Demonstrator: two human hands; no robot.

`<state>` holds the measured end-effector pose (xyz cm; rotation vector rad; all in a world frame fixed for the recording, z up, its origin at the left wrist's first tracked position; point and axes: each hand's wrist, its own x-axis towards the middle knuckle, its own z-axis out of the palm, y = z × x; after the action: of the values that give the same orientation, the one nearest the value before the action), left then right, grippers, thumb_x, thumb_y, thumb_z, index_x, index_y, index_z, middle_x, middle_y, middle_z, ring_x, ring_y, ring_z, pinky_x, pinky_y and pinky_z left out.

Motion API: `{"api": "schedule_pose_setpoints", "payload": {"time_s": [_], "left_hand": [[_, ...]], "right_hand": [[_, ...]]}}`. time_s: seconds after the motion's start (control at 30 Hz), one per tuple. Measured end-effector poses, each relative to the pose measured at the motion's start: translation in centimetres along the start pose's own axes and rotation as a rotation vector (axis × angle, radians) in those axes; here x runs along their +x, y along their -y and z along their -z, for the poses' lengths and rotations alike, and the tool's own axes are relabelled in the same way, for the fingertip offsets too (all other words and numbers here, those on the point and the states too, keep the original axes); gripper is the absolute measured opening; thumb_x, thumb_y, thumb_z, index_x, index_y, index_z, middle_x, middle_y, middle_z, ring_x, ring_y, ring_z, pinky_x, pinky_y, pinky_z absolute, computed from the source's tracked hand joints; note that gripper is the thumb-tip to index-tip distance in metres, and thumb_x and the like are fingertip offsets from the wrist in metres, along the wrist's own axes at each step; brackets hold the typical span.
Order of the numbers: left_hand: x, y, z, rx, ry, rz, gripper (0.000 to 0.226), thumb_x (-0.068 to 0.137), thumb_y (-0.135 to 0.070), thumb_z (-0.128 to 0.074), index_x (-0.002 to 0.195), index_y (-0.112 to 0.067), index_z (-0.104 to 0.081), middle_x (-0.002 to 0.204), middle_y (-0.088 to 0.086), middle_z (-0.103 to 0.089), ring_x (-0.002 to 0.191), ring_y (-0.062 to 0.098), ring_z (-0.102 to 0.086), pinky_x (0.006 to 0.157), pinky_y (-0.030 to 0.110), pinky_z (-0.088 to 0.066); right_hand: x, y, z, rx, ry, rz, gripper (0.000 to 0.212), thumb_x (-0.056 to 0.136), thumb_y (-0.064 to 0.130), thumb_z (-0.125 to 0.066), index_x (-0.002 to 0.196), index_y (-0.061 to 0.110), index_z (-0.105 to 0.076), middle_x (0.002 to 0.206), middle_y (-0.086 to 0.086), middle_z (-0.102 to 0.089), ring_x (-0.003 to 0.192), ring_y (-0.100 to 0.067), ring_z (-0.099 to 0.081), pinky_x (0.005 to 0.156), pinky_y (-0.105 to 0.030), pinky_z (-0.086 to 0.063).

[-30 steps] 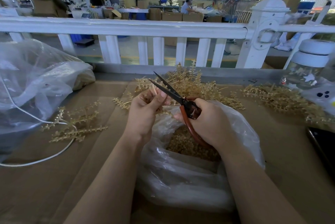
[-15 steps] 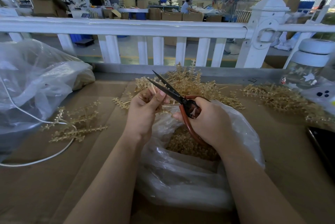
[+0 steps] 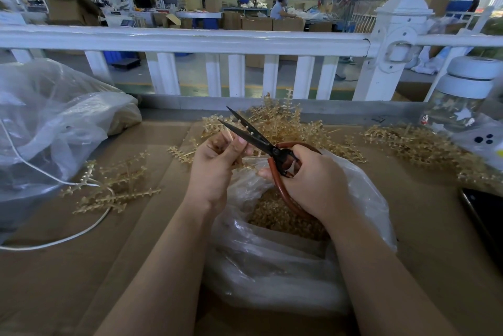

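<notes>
One pale plastic sprig point(image 3: 224, 135) is pinched by the fingers point(image 3: 237, 148) of the left hand point(image 3: 211, 172) at the middle of the tabletop point(image 3: 68, 281), just above the mouth of a clear bag point(image 3: 272, 267). Scissors point(image 3: 254, 137) are gripped by the right hand point(image 3: 313, 183), fingers curled through the red loops, blades parted and aimed toward 11 o'clock, sprig tips seemingly between them. Many cut bits point(image 3: 272, 216) are already gathered in the bag, so the work is judged well under way. A few sprigs point(image 3: 117, 188) are laid at 9 o'clock. Uncut heaps point(image 3: 285, 123) are left at 12 o'clock and a further pile point(image 3: 422, 145) at 2 o'clock, so much trimming is judged to remain.
</notes>
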<state>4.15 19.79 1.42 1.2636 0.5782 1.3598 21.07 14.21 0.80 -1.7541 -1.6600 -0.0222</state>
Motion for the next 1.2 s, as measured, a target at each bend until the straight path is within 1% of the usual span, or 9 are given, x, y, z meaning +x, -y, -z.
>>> {"api": "schedule_pose_setpoints", "payload": {"time_s": [0.1,0.23,0.4,0.57,0.63,0.7,0.77,0.97,1.2], "left_hand": [[0.02,-0.01,-0.01,-0.020,0.009,0.003,0.007,0.085,-0.018,-0.065,0.083,-0.011,-0.067,0.068,-0.005,-0.068,0.061,0.003,-0.057,0.060,0.016,-0.044],[0.01,-0.05,-0.05,-0.033,0.011,0.005,0.007,0.086,-0.016,-0.064,0.083,-0.010,-0.067,0.069,-0.003,-0.068,0.062,0.004,-0.059,0.061,0.015,-0.046],[-0.06,-0.10,-0.04,-0.040,0.018,-0.001,0.008,0.088,-0.014,-0.063,0.085,-0.007,-0.066,0.068,-0.005,-0.067,0.062,0.004,-0.058,0.061,0.015,-0.046],[-0.04,-0.20,-0.11,-0.040,0.011,0.013,0.009,0.083,-0.020,-0.066,0.082,-0.011,-0.067,0.069,-0.004,-0.067,0.063,0.006,-0.058,0.063,0.018,-0.046],[-0.07,-0.19,-0.08,-0.043,0.015,0.012,0.008,0.084,-0.019,-0.065,0.082,-0.011,-0.067,0.069,-0.003,-0.067,0.065,0.007,-0.059,0.064,0.018,-0.046],[-0.06,-0.20,-0.06,-0.043,0.016,0.010,0.010,0.084,-0.019,-0.065,0.083,-0.009,-0.066,0.069,-0.003,-0.067,0.065,0.007,-0.059,0.064,0.018,-0.047],[-0.04,-0.25,-0.06,-0.044,0.016,0.012,0.011,0.083,-0.019,-0.065,0.083,-0.008,-0.065,0.070,-0.003,-0.067,0.065,0.008,-0.059,0.065,0.018,-0.047],[-0.10,-0.28,-0.08,-0.045,0.027,0.014,0.011,0.084,-0.018,-0.064,0.083,-0.008,-0.064,0.070,-0.002,-0.066,0.065,0.007,-0.059,0.065,0.017,-0.047],[0.01,-0.22,-0.07,-0.064,0.027,0.014,0.011,0.084,-0.018,-0.065,0.085,-0.007,-0.065,0.071,-0.001,-0.067,0.066,0.008,-0.061,0.065,0.017,-0.048]], "right_hand": [[-0.01,0.03,-0.09,0.015,-0.006,0.003,0.062,0.069,0.089,-0.053,0.088,0.031,-0.064,0.072,0.019,-0.062,0.068,0.004,-0.056,0.055,-0.014,-0.044],[-0.04,0.13,-0.16,0.015,-0.028,0.015,0.067,0.066,0.092,-0.048,0.085,0.029,-0.065,0.067,0.018,-0.059,0.064,0.005,-0.054,0.053,-0.012,-0.040],[-0.18,0.20,-0.07,0.053,-0.036,0.040,0.065,0.067,0.092,-0.045,0.082,0.032,-0.063,0.064,0.025,-0.054,0.061,0.008,-0.053,0.051,-0.007,-0.032],[-0.22,0.14,-0.20,0.088,-0.002,0.044,0.046,0.071,0.087,-0.054,0.073,0.041,-0.051,0.062,0.024,-0.054,0.064,0.009,-0.057,0.047,-0.008,-0.036],[-0.21,0.13,-0.18,0.082,0.012,0.046,0.047,0.071,0.089,-0.052,0.069,0.042,-0.046,0.059,0.024,-0.052,0.065,0.011,-0.056,0.049,-0.006,-0.038],[-0.17,0.18,-0.12,0.059,0.017,0.041,0.051,0.069,0.092,-0.047,0.070,0.041,-0.047,0.060,0.022,-0.053,0.059,0.007,-0.055,0.044,-0.009,-0.034],[-0.15,0.17,-0.08,0.050,0.022,0.038,0.053,0.069,0.092,-0.046,0.073,0.039,-0.050,0.062,0.021,-0.055,0.059,0.005,-0.055,0.046,-0.010,-0.030],[-0.17,0.42,0.04,0.069,0.025,0.034,0.058,0.064,0.095,-0.040,0.078,0.041,-0.054,0.066,0.022,-0.057,0.061,0.006,-0.055,0.047,-0.009,-0.031],[-0.13,0.38,-0.06,0.100,0.012,0.034,0.055,0.067,0.091,-0.049,0.084,0.040,-0.058,0.069,0.026,-0.057,0.066,0.007,-0.056,0.052,-0.010,-0.035]]}}
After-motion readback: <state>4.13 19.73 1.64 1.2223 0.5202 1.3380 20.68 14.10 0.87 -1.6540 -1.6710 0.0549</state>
